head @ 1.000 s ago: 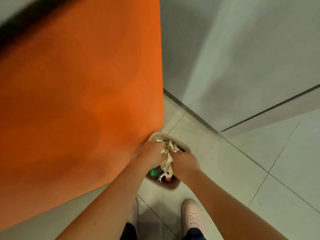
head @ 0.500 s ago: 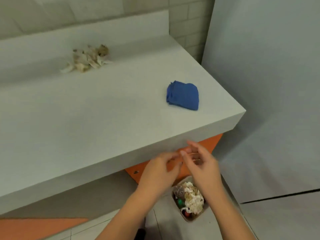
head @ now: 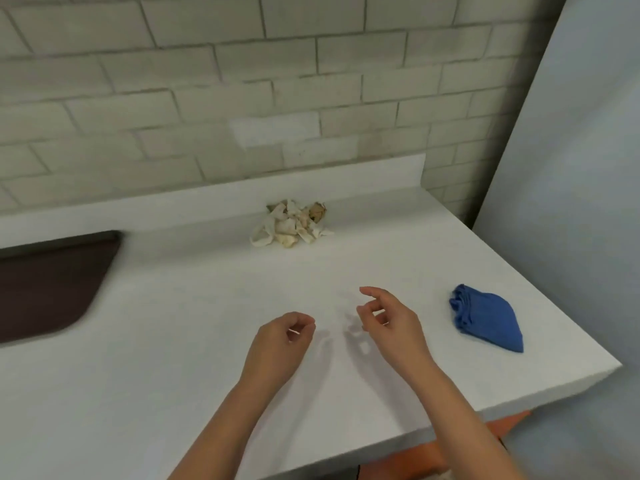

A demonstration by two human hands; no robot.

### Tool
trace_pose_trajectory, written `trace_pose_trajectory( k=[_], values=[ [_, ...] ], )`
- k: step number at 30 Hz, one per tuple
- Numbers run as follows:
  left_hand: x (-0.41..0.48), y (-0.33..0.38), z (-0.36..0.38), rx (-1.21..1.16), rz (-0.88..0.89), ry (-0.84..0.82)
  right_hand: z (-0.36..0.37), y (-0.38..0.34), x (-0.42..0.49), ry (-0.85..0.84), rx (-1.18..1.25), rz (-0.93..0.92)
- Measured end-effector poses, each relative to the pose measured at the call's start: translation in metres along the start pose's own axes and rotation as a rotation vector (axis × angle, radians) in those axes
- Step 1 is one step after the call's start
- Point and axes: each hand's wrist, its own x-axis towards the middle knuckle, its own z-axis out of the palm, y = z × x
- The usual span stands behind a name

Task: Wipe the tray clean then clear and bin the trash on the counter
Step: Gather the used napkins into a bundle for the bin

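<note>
A heap of crumpled, stained paper trash (head: 292, 224) lies at the back of the white counter (head: 173, 341), near the backsplash. A dark brown tray (head: 48, 285) sits at the left edge of view. A folded blue cloth (head: 486, 317) rests near the counter's right end. Both hands hover over the counter's middle, well short of the trash. My left hand (head: 282, 342) has loosely curled fingers and holds nothing. My right hand (head: 391, 323) has relaxed, slightly bent fingers and is empty too.
A pale brick wall rises behind the counter. A grey panel (head: 571, 168) stands at the right, past the counter's end. Orange cabinet fronts (head: 505, 422) show below the counter's front edge. The bin is out of view.
Both hands left the trash in the floor bin and rose above the counter. The view swung up from the floor to the counter and wall.
</note>
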Motion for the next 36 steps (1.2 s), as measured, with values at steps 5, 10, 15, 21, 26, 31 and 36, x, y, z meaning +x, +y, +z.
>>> trace_pose_trajectory(
  k=[5, 10, 15, 21, 26, 31, 36],
  values=[
    [0.040, -0.031, -0.038, -0.067, -0.040, 0.037, 0.040, -0.001, 0.034, -0.021, -0.017, 0.044],
    [0.093, -0.052, -0.049, 0.012, -0.061, 0.106, 0.058, 0.000, 0.073, -0.045, -0.083, 0.050],
    [0.178, -0.049, -0.055, 0.115, -0.099, 0.098, 0.069, -0.007, 0.124, -0.072, -0.148, 0.048],
    [0.265, -0.031, -0.031, 0.436, -0.104, -0.012, 0.074, -0.014, 0.194, -0.101, -0.375, -0.057],
    [0.306, -0.050, -0.019, 0.600, -0.064, -0.143, 0.071, -0.020, 0.264, -0.057, -0.504, -0.238],
    [0.298, -0.081, -0.018, 0.532, 0.144, -0.049, 0.084, -0.016, 0.314, -0.404, -0.744, -0.212],
    [0.272, -0.109, -0.023, 0.408, 0.334, 0.228, 0.095, 0.012, 0.322, -0.583, -0.973, -0.242]
  ],
)
